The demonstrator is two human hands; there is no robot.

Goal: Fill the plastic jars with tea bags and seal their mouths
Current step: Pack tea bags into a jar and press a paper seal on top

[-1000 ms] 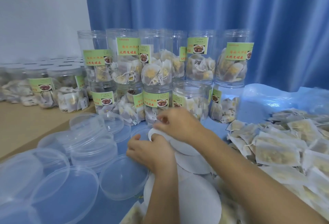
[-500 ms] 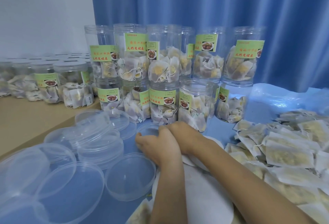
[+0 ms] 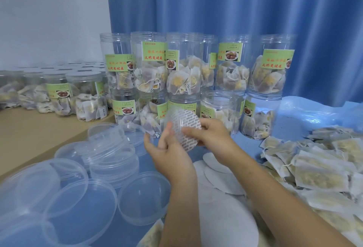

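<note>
Both hands hold up a round seal disc printed with grey marks, tilted on edge in front of the jars. My right hand pinches its right rim. My left hand supports its left side with fingers spread behind it. An open jar with tea bags inside stands just behind the disc. More white seal discs lie on the blue cloth below my hands. Loose tea bags are heaped at the right.
Two tiers of labelled clear jars holding tea bags stand at the back before a blue curtain. Lidded jars sit on the brown surface at left. Several clear plastic lids lie at the front left.
My hands were down on the pile of seal discs; they have lifted one disc and hold it up in front of the jars.
</note>
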